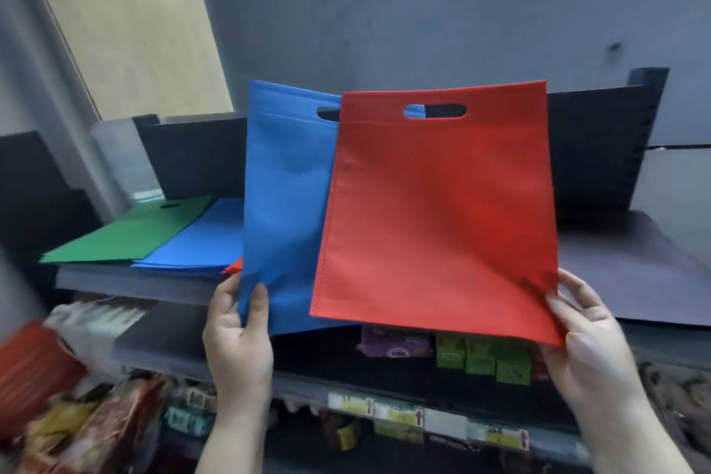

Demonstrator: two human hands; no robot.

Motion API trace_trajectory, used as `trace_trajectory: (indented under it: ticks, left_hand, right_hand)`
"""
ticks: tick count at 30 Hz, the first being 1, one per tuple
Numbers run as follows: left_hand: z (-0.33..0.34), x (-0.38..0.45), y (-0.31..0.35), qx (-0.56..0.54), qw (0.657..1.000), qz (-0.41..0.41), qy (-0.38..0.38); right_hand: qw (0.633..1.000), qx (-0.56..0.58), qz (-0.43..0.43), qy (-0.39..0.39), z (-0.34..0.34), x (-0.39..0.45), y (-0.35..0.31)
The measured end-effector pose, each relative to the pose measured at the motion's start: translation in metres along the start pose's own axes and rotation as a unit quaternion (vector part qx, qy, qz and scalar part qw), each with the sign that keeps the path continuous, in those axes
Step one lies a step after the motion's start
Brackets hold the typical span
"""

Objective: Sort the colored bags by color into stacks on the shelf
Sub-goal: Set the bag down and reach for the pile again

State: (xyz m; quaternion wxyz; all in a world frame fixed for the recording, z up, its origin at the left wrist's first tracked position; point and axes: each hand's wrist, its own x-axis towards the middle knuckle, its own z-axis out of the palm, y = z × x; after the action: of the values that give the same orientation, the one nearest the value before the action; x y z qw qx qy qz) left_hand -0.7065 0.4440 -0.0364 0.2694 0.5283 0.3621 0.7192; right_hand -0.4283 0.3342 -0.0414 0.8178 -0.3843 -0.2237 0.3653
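My left hand [238, 335] pinches the lower left corner of a blue bag [286, 196] held upright above the shelf. My right hand [588, 335] pinches the lower right corner of a red bag [438, 212], which stands upright and overlaps the blue one's right side. On the dark shelf [635, 273] to the left lie a green stack [131, 231] and a blue stack [204, 242], side by side. A small red corner [235, 265] peeks out beside the blue stack, mostly hidden behind the held blue bag.
The shelf has a dark back panel [592, 150] and a grey wall behind it. Lower shelves carry packaged goods [481, 358] and price labels [400, 414]. Blurred snack packets [77, 396] fill the lower left.
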Motion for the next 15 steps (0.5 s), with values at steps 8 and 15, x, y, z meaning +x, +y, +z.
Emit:
trace_trajectory:
  ticks: [8, 15]
  left_hand:
    - [-0.083, 0.070, -0.016, 0.036, 0.998, 0.027, 0.044]
    - [-0.127, 0.134, -0.045, 0.030, 0.994, 0.034, 0.097]
  right_hand:
    - [0.996, 0.019, 0.059, -0.070, 0.107, 0.013, 0.076]
    - [0.992, 0.027, 0.060, -0.108, 0.186, 0.044, 0.118]
